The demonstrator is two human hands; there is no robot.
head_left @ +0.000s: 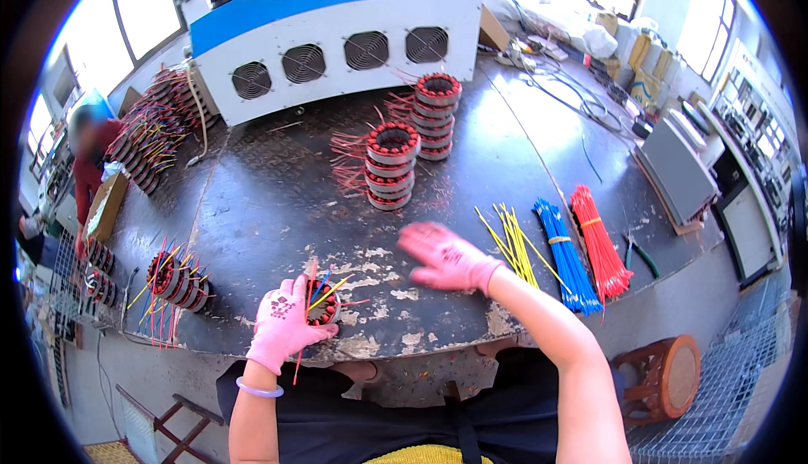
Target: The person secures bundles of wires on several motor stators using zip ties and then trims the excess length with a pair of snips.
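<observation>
In a pink glove, my left hand (280, 323) grips a motor stator (332, 308) near the table's front edge, fingers along its left side and thumb at the near side. Yellow and red wires stick out of this ring. My right hand (446, 256), gloved too and slightly blurred, hovers over the table to the right with fingers stretched out and nothing in them. Beyond it stand two stacks of stators, a nearer one (390, 169) and a farther one (434, 119), with red windings and loose red leads.
Right of my right hand lie bundles of yellow wires (515, 245), blue wires (566, 258) and red wires (599, 243), then pliers (643, 255). Wired stators (178, 282) rest at the left. A white-and-blue machine (337, 43) stands behind. Someone (88, 157) is at far left.
</observation>
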